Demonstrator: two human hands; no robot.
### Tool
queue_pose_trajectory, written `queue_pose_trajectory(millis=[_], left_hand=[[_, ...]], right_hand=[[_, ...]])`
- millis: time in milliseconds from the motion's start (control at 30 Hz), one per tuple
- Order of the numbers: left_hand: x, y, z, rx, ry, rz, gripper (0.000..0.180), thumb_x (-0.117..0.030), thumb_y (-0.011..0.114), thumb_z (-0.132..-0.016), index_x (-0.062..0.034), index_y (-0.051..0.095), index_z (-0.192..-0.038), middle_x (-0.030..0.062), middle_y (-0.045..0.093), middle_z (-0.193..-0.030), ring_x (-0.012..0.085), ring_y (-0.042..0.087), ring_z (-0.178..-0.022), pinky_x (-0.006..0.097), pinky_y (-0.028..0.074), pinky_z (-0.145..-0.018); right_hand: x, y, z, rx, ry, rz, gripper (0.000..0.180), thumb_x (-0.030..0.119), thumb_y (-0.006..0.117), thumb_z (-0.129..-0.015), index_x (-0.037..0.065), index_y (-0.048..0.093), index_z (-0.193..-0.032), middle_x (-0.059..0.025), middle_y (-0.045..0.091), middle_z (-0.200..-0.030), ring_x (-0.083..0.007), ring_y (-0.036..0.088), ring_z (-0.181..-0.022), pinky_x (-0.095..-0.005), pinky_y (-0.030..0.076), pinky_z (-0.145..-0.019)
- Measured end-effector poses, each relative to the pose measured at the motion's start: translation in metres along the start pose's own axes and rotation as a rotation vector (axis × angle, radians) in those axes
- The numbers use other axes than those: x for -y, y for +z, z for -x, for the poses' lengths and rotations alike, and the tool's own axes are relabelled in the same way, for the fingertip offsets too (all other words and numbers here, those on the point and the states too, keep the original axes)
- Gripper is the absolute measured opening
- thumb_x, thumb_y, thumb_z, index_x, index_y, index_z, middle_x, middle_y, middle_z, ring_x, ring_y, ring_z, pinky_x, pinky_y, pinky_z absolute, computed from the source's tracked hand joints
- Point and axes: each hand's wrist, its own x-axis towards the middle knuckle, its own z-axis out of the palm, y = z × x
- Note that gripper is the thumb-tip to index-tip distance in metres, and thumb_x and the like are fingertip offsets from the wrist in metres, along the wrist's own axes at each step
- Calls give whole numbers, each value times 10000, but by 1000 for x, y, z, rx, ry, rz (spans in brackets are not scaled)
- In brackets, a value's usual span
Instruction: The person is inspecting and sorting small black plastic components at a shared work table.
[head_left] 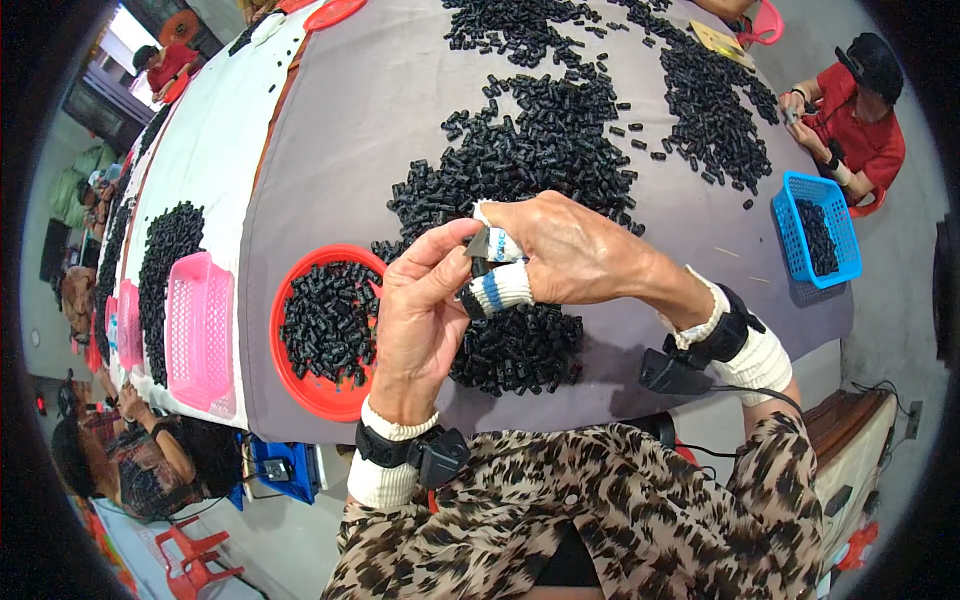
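Observation:
My left hand (420,310) and my right hand (575,245) meet above the near part of the table. The left thumb and fingers are pinched at a small black part (479,267), mostly hidden between the hands. At the same spot shows a small dark grey flat piece (478,244), too small to name. My right hand is closed beside it, with white and blue wraps on its fingers; what it grips is hidden. Below and beyond the hands lies a big heap of short black tube-like parts (520,160). A round red basin (283,345) with the same parts stands left of my left hand.
Pink baskets (200,330) stand on the white-covered table at the left. A blue basket (850,250) with black parts is at the right edge, near a person in red (865,140). More black parts (715,110) lie far right. Other people sit at the left.

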Motion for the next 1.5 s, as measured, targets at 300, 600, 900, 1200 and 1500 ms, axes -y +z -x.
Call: queue_pose_trajectory(millis=[300, 600, 900, 1200, 1500], left_hand=[[1, 0, 2, -5, -2, 11, 246, -39, 573, -835, 23, 563, -1073, 94, 613, -990, 157, 597, -886, 301, 494, -800], [4, 0, 1, -1, 20, 34, 260, -45, 570, -838, 25, 550, -1088, 100, 615, -994, 164, 600, -897, 314, 494, -810], [5, -2, 0, 11, 7, 72, 271, -61, 568, -843, 17, 544, -1101, 105, 617, -1007, 173, 606, -903, 333, 499, -812], [6, -2, 1, 32, -10, 102, 269, -56, 560, -845, 18, 542, -1103, 106, 616, -1010, 182, 606, -911, 337, 503, -812], [9, -3, 0, 43, -7, 107, 271, -53, 559, -844, 25, 541, -1102, 111, 614, -1022, 180, 604, -917, 318, 495, -824]], right_hand=[[3, 0, 0, -3, -17, 51, 342, 250, 666, -724, -25, 465, -756, -154, 521, -596, -300, 503, -515, -379, 376, -484], [4, 0, 2, -42, 24, -117, 367, 298, 645, -715, -42, 507, -723, -196, 570, -640, -347, 580, -612, -408, 433, -579], [11, -6, 3, 41, 136, -78, 330, 268, 695, -698, 3, 519, -787, -88, 557, -645, -193, 530, -569, -341, 410, -531], [7, -2, 2, -14, 132, -52, 429, 367, 665, -657, -39, 532, -697, -175, 565, -609, -309, 567, -556, -386, 429, -544], [3, -1, 3, -19, 108, -24, 423, 345, 663, -654, -52, 525, -697, -185, 561, -608, -316, 567, -557, -389, 429, -539]])
